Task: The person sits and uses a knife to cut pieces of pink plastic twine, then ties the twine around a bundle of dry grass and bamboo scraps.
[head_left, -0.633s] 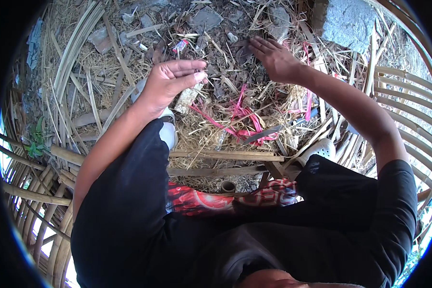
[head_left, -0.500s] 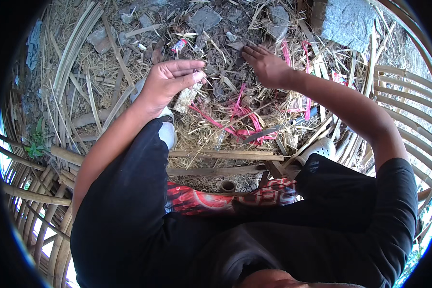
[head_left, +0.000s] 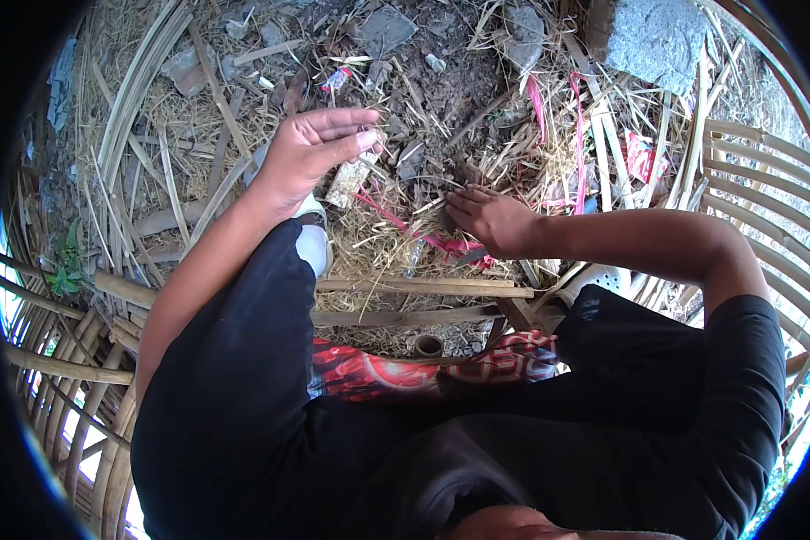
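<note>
Soil (head_left: 470,76) open ahead, slats (head_left: 765,139) rightward | left hand (head_left: 308,153) curled, hold unclear | right hand (head_left: 495,222) flat

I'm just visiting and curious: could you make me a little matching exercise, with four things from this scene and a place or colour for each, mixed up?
Column one:
1. left hand
2. right hand
3. leafy plant
4. big stone

Column two:
A. beside the bright pink strips
B. pale grey, at the upper right of the picture
C. close to the small pale slab
D. green, toward the left edge of the picture

Right pairs: 1-C, 2-A, 3-D, 4-B.
</note>
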`<state>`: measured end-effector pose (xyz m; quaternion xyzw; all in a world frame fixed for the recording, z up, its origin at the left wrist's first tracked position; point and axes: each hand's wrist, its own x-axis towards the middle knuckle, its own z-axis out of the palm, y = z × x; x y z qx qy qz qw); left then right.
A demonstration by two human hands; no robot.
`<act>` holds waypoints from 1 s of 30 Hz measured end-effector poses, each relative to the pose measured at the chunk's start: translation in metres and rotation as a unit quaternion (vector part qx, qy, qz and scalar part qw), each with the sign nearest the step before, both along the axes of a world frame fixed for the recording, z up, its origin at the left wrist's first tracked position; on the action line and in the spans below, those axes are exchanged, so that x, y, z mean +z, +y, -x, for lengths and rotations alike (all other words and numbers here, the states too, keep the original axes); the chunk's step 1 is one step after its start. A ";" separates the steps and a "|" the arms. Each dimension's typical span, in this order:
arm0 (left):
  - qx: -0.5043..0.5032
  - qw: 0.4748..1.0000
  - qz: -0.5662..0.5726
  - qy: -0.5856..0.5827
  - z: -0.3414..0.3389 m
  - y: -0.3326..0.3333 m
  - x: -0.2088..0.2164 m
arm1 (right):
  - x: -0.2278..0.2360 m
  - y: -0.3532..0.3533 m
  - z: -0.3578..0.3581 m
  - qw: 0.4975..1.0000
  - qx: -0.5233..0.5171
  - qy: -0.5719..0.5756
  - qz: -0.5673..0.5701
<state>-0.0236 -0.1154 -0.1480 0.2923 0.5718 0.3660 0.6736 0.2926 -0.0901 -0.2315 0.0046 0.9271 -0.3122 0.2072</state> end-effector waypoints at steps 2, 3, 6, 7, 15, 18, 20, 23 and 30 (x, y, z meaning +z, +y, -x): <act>0.000 1.000 0.002 0.000 0.003 -0.003 -0.001 | 0.018 0.014 0.012 0.997 0.009 -0.047 0.065; 0.002 1.000 0.003 0.002 0.005 -0.004 0.000 | 0.024 0.020 0.022 0.997 0.011 -0.044 0.066; 0.005 1.000 -0.003 -0.008 0.004 -0.003 -0.001 | 0.021 0.035 0.037 0.992 0.064 -0.091 -0.058; 0.006 1.000 0.003 -0.008 0.004 -0.003 0.001 | 0.011 0.041 0.037 0.998 -0.053 -0.022 -0.034; 0.007 1.000 0.000 -0.003 0.004 -0.002 0.002 | -0.041 0.092 0.032 0.979 -0.111 0.116 -0.127; 0.009 1.000 0.000 0.001 0.010 -0.008 0.000 | -0.021 0.088 0.033 0.989 -0.089 0.048 -0.107; 0.000 1.000 -0.002 0.007 0.007 -0.004 0.002 | -0.027 0.085 0.031 0.978 -0.128 0.119 -0.114; -0.002 1.000 -0.010 0.011 0.003 -0.002 0.003 | -0.034 0.083 0.041 0.965 -0.144 0.174 -0.136; -0.003 1.000 -0.011 -0.003 0.002 -0.003 0.003 | -0.047 0.086 0.072 0.968 -0.147 0.092 -0.181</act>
